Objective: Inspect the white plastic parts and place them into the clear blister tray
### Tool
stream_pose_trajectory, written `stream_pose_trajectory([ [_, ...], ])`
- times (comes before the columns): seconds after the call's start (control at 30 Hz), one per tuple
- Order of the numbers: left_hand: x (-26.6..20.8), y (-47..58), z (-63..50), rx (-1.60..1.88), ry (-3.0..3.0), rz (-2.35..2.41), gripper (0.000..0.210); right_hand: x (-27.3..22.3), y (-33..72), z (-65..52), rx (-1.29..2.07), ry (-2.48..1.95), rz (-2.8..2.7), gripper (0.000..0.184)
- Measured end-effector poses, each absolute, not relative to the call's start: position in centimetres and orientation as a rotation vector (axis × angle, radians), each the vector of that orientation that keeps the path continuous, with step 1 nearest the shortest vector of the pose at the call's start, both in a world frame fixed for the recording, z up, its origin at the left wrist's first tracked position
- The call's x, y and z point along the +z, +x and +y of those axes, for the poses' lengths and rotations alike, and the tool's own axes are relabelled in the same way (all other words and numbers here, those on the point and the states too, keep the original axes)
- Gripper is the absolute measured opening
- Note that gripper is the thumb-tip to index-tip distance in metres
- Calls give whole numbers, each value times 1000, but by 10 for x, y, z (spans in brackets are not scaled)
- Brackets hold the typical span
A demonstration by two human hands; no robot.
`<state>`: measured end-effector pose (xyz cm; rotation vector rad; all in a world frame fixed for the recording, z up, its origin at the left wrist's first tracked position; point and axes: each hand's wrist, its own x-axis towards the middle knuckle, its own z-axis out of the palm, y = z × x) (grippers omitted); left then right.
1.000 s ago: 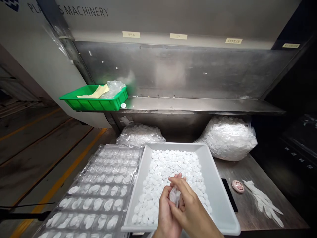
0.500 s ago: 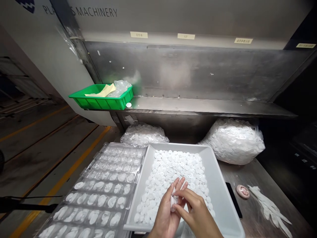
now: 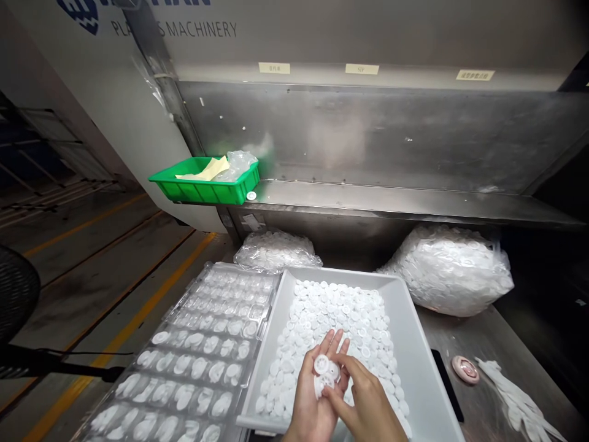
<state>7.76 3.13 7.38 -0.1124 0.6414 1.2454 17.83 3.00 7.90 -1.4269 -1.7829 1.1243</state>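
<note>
My left hand (image 3: 313,399) is palm up over a grey bin, cupping several small round white plastic discs (image 3: 321,364) with holes in them. From the right, my right hand (image 3: 370,399) reaches in, thumb and forefinger pinched on the discs in that palm. Below both hands, the grey bin (image 3: 430,362) carries a thick layer of similar white discs (image 3: 331,304). To the left lies a clear plastic blister tray (image 3: 202,337), its pockets in rows, many holding white pieces.
Behind the bin sit two clear bags of white parts, a smaller bag (image 3: 278,250) and a larger bag (image 3: 455,267). A green basket (image 3: 207,191) stands on the metal shelf (image 3: 368,199). At right lie a dark flat object (image 3: 446,383), a pink round case (image 3: 465,370) and white gloves (image 3: 515,396).
The discs in my left palm, seen edge-on before, now lie spread with their faces showing. My right fingers remain at them. The whole view has shifted slightly, with the scene moving right.
</note>
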Motion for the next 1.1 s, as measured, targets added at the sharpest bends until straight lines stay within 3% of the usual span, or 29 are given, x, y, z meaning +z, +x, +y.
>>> stream_pose_trajectory([
  [0.17,68,76,33,1231,-128,546,33,80,182,32,1185,-1502,-1725,18],
  [0.6,85,82,35,1207,-157,590,38,77,189,35,1316,-1452,-1607,7],
  [0.87,85,80,34,1182,-133,566,53,75,194,37,1283,-1447,-1493,29],
  [1.1,101,80,30,1140,-160,602,52,91,196,33,1068,-1374,-1608,21],
])
